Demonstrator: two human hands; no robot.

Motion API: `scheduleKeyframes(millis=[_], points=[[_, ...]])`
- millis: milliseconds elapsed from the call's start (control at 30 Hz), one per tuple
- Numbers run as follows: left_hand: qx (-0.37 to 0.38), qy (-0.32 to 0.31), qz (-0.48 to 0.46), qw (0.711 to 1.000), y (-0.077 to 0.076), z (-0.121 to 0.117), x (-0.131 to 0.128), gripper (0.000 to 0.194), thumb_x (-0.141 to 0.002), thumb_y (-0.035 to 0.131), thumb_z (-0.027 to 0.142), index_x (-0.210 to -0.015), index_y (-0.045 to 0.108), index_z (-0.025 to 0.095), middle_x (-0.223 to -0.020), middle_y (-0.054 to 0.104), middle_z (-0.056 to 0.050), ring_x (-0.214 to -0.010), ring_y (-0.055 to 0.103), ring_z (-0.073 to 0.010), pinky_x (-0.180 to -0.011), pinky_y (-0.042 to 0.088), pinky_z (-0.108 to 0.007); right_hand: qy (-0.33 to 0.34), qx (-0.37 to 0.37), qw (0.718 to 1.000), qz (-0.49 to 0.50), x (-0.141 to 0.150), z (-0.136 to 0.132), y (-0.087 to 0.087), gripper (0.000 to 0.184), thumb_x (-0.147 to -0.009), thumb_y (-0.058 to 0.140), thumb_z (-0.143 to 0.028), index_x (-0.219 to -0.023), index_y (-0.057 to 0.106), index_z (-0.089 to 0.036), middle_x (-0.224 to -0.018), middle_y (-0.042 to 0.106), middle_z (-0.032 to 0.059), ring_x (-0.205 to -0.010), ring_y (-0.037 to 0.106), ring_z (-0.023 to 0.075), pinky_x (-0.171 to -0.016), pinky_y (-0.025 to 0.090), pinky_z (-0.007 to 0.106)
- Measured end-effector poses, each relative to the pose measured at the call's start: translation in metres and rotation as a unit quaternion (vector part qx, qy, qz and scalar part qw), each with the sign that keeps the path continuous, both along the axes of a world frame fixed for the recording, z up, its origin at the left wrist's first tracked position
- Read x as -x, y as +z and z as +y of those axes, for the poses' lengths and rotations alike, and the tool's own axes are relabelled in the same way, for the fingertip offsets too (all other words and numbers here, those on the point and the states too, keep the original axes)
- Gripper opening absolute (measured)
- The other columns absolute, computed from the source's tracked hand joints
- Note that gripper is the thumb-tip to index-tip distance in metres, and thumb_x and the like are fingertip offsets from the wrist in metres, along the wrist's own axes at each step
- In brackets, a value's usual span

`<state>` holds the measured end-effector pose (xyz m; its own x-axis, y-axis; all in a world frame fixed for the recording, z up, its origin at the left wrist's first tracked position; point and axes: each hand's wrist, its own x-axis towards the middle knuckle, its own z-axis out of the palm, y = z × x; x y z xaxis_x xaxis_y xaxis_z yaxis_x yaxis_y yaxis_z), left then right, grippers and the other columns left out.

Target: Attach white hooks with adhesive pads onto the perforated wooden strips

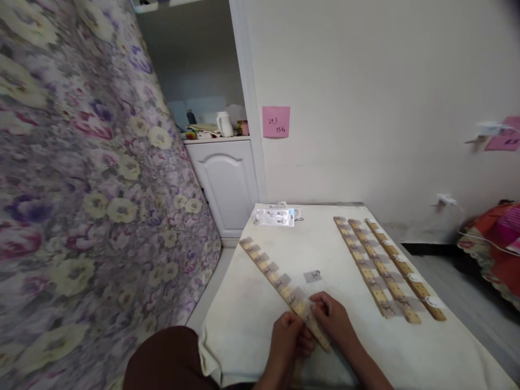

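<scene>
A long, narrow wooden strip (268, 271) lies slantwise on the table, with several clear patches bearing small metal hooks along it. Near its close end, my left hand (287, 337) is closed round the left edge, thumb on top. On the opposite side my right hand (332, 318) is pinched at the strip, its fingertips by a clear patch (298, 297); what exactly they grip is partly hidden. A loose clear hook patch (313, 276) lies on the cloth just beyond my right hand.
Three similar strips (363, 265) with hooks lie side by side on the right of the cloth-covered table (276, 238). Clear plastic packaging (274, 217) rests at the back left edge. A wall stands behind; a floral curtain (101, 189) hangs at left.
</scene>
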<state>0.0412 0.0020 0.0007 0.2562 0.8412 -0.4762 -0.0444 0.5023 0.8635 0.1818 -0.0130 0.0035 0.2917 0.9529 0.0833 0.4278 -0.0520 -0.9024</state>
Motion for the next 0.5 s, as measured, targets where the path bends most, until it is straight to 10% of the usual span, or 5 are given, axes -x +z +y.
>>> scheduleKeyframes(millis=[500], points=[[0.019,-0.018,0.032,0.999,-0.0013,0.0048,-0.0030,0.029,-0.072,0.057,0.046,-0.071,0.041,0.022,-0.049,0.063,0.001,-0.034,0.052,-0.0109,-0.037,0.036,-0.020,-0.008,0.026,1.000,-0.003,-0.0036,0.0007,-0.0003,0.020,-0.074,0.050,-0.030,-0.085,0.063,-0.019,-0.059,0.057,-0.0030,-0.059,0.057,0.0174,-0.058,0.042,0.028]])
